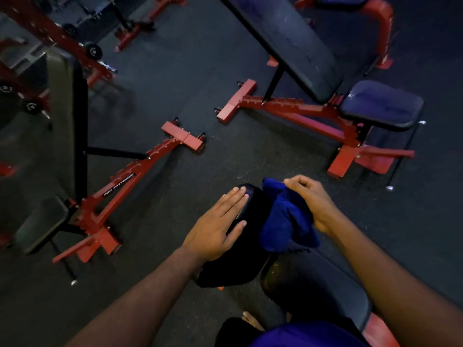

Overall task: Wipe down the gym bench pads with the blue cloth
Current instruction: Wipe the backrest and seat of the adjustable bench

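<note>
On the dark pad (233,266), left hand (215,229) fingers lie flat; right hand (310,201) fingers pinch the bunched blue cloth (283,219).

Hands: two, a left hand (220,221) and a right hand (310,199).
Blue cloth (285,216): one.
Red-framed benches beyond the cloth: two, a left bench (120,186) and a right bench (300,111).
Black pads at the cloth: two, a near pad (240,259) and a seat pad (318,284).

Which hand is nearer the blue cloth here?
Right. The right hand grips the blue cloth by its top, fingers curled round the fabric. The left hand lies flat on the black pad beside the cloth, not touching it.
</note>
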Available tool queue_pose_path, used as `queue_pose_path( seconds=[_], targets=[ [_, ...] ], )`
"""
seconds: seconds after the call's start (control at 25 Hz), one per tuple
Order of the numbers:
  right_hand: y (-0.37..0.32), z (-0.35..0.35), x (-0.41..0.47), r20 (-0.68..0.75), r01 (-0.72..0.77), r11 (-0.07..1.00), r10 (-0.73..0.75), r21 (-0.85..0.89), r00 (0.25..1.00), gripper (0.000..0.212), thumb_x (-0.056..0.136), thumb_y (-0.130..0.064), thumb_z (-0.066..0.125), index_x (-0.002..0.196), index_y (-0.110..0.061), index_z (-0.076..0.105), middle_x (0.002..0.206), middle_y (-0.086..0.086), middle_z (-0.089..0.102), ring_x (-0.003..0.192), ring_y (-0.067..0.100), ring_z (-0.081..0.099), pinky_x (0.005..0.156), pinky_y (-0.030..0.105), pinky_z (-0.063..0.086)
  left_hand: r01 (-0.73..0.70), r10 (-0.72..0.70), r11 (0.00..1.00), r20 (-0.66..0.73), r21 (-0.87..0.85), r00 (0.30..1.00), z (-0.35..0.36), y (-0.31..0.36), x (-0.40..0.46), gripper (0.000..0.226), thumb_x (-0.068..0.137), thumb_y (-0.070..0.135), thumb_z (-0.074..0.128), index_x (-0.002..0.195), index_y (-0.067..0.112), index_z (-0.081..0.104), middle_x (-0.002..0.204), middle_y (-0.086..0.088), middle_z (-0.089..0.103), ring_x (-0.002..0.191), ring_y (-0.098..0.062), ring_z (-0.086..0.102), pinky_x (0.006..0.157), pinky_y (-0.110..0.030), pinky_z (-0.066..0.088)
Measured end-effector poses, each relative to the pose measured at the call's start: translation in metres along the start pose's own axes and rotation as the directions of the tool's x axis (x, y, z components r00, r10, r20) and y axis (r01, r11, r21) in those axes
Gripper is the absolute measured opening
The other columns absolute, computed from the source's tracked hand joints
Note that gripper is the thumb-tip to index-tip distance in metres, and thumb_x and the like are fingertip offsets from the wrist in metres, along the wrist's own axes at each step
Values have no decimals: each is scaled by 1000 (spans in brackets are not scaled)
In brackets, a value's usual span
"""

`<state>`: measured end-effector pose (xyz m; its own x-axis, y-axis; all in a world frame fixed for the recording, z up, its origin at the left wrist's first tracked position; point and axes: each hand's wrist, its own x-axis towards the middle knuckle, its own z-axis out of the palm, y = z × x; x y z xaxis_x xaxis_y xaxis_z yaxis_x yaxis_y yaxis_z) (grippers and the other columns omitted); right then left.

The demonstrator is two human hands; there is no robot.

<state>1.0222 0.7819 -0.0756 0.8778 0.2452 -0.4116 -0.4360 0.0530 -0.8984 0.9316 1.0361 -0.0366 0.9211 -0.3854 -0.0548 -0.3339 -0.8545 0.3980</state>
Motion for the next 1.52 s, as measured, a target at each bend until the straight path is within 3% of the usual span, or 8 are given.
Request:
queue_pose_path(
  seconds=[0.28, 0.48, 0.64, 0.76, 0.96, 1.16, 1.32, 1.52],
  targets=[
    [-12, 5, -77, 11, 152, 976, -152, -159, 988, 38, 82, 16, 63, 99, -17, 56, 98, -4, 66, 92, 7, 60, 77, 17, 49, 12, -15, 999, -48, -50, 999, -6, 5, -3, 70, 101, 60, 38, 160, 23, 32, 166, 6, 28, 153, -5, 20, 126, -37, 24],
    [-57, 17, -131, 187, 287, 919, -243, -272, 952, 45, 82, 24, 54, 108, -13, 52, 107, 6, 66, 101, 11, 64, 88, 22, 51, -39, 51, 907, 16, -420, 999, -41, 53, 11, 68, 91, 47, 73, 151, 35, 43, 149, 12, 51, 136, -3, 46, 113, -26, 37],
    [-73, 25, -155, 168, 398, 743, -368, -538, 915, 37, 88, 7, 66, 112, -19, 55, 111, -8, 66, 108, 6, 62, 96, 19, 47, -134, 115, 825, -70, -548, 991, -57, 65, 10, 8, 97, 24, 69, 102, 22, 63, 94, 9, 67, 90, -7, 63, 84, -33, 51],
    [-64, 31, -171, 169, 306, 699, -260, -646, 951, 40, 83, -23, 80, 114, -29, 56, 105, -17, 65, 96, 0, 61, 86, 15, 47, -167, 105, 792, -138, -588, 985, -69, 66, 3, 7, 99, 19, 65, 96, 23, 59, 85, 14, 63, 81, 2, 57, 74, -19, 44],
    [-49, 34, -171, 63, 116, 580, -110, -806, 992, 30, 80, -11, 70, 108, -20, 63, 98, -1, 69, 87, 14, 65, 78, 34, 53, -206, 166, 887, -132, -413, 977, -60, 55, 4, 16, 100, 28, 63, 115, 25, 58, 114, 14, 61, 108, -4, 57, 93, -30, 46],
    [-29, 15, -169, -228, -99, 951, 32, -292, 973, 13, 75, -24, 59, 77, -12, 62, 68, 2, 64, 63, 17, 56, 59, 31, 41, -160, 162, 986, 44, -46, 986, -49, 34, 17, 63, 102, 41, 57, 157, 20, 33, 156, 0, 40, 142, -21, 39, 119, -40, 30],
    [5, -16, -129, -434, -185, 982, 149, -41, 888, 28, 94, -32, 56, 94, -8, 70, 89, 11, 75, 79, 28, 69, 78, 40, 53, -403, 296, 884, 385, 236, 875, -32, 30, 38, 62, 107, 42, 48, 160, 18, 28, 166, -2, 28, 155, -19, 19, 126, -37, 3],
    [45, -45, -42, -374, -336, 927, 255, -169, 892, 22, 97, -39, 58, 108, -20, 54, 105, 8, 65, 95, 23, 63, 86, 42, 53, -442, 238, 833, 507, 333, 829, -19, 16, 103, 61, 102, 48, 49, 155, 18, 39, 159, -4, 41, 153, -20, 25, 128, -39, 3]
  ],
)
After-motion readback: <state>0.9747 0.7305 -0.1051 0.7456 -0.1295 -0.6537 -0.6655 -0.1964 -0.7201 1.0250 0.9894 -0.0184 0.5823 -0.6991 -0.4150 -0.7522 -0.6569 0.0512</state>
